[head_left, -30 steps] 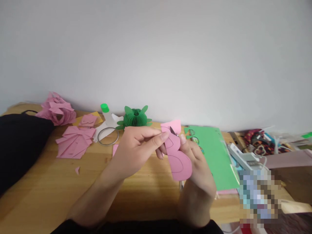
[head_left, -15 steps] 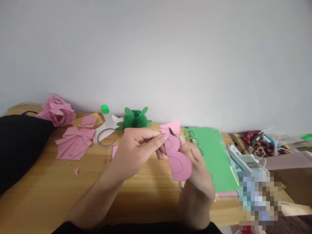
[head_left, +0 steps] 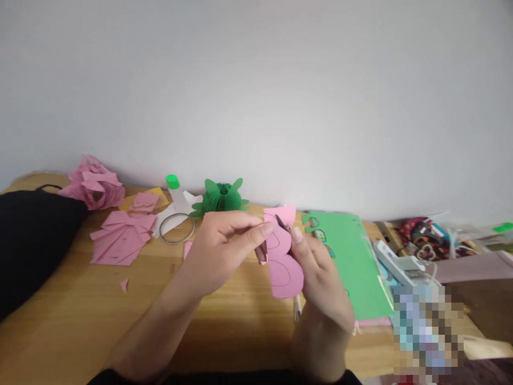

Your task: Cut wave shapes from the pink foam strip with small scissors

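Observation:
My left hand (head_left: 218, 251) pinches the left edge of a pink paper piece (head_left: 282, 262) with curved lines drawn on it, held upright above the wooden table (head_left: 80, 315). My right hand (head_left: 323, 280) is closed behind the paper on small scissors (head_left: 281, 223), whose dark blade tip pokes into the paper near its top. Both hands meet at the middle of the view. The scissor handles are hidden behind the paper and fingers.
A green paper ball with leaves (head_left: 222, 196), a green-capped glue bottle (head_left: 175, 190), a tape ring (head_left: 177, 228) and pink paper scraps (head_left: 120, 235) lie at the back left. Green sheets (head_left: 352, 256) and a white glue gun (head_left: 396, 262) lie to the right. A black bag (head_left: 32, 235) sits left.
The pink paper and both hands have shifted slightly left and down. The scissor tip has moved a little along the paper's top part.

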### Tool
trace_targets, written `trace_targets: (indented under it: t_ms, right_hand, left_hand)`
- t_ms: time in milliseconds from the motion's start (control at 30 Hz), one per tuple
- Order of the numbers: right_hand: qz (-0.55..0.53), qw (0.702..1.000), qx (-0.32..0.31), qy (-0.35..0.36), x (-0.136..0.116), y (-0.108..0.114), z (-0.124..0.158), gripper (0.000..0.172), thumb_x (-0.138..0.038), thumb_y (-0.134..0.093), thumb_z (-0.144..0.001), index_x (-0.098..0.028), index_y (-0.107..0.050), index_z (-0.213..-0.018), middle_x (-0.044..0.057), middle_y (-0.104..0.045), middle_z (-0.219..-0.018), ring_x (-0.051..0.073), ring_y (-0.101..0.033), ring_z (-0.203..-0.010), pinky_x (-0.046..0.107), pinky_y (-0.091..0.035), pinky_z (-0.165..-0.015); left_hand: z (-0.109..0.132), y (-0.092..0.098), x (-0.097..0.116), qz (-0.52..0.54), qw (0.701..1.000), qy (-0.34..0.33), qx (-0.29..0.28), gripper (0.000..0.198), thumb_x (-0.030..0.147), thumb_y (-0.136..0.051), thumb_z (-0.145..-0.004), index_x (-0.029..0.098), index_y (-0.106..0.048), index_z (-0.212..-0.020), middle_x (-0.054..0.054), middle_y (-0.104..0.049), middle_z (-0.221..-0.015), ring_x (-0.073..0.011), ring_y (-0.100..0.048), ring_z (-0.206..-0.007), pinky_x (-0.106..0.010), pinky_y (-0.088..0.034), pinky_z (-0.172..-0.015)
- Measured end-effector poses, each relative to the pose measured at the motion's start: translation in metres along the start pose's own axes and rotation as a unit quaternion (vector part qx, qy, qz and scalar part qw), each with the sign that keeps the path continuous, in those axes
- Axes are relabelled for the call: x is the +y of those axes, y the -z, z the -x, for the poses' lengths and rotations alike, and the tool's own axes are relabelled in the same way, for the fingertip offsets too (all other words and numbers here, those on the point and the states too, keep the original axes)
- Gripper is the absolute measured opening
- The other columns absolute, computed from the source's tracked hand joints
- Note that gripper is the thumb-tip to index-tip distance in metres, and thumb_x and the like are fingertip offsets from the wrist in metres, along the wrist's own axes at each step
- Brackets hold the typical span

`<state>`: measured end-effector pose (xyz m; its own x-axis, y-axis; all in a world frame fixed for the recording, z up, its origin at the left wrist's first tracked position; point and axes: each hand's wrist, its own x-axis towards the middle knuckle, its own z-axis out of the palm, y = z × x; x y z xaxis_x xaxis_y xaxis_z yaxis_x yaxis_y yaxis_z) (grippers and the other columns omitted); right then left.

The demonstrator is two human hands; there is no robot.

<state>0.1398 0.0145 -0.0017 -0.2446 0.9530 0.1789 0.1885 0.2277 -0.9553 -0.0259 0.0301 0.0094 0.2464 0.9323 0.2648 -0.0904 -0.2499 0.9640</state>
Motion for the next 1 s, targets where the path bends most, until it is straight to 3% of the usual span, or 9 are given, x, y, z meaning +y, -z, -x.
trace_targets:
  t_ms: [167, 567, 1000]
  right_hand:
    - [0.010, 1.000, -0.002, -0.003, -0.0002, 0.0004, 0.0002, 0.050, -0.047, -0.037, -0.101, -0.019, -0.053, -0.063, -0.002, -0.052, -0.060, 0.011, -0.042, -0.052, 0.024, -0.038, -0.049]
    - [0.028, 0.999, 0.010, -0.027, 0.0007, 0.0002, 0.0026, 0.048, -0.053, -0.039, -0.098, -0.021, -0.043, -0.062, -0.003, -0.041, -0.056, 0.011, -0.036, -0.048, 0.024, -0.032, -0.043]
    - [-0.049, 0.995, -0.049, -0.075, 0.0017, 0.0005, 0.0046, 0.049, -0.053, -0.035, -0.100, -0.021, -0.043, -0.063, -0.007, -0.033, -0.051, 0.008, -0.022, -0.042, 0.024, -0.020, -0.038]
  left_hand:
    - [-0.0009, -0.0005, -0.0002, -0.004, 1.000, -0.002, 0.001, 0.027, 0.016, -0.059, -0.088, 0.017, -0.068, -0.062, 0.002, -0.065, -0.057, -0.0092, -0.061, -0.057, -0.017, -0.051, -0.057]
    - [0.0013, -0.0006, -0.0003, 0.014, 1.000, 0.005, 0.014, 0.022, 0.016, -0.061, -0.085, 0.017, -0.070, -0.065, 0.002, -0.067, -0.061, -0.0101, -0.062, -0.059, -0.018, -0.052, -0.058]
    - [0.0002, -0.0007, 0.0009, -0.021, 0.999, 0.003, 0.038, 0.025, 0.020, -0.059, -0.085, 0.017, -0.065, -0.062, 0.001, -0.063, -0.060, -0.0109, -0.059, -0.059, -0.020, -0.051, -0.057]
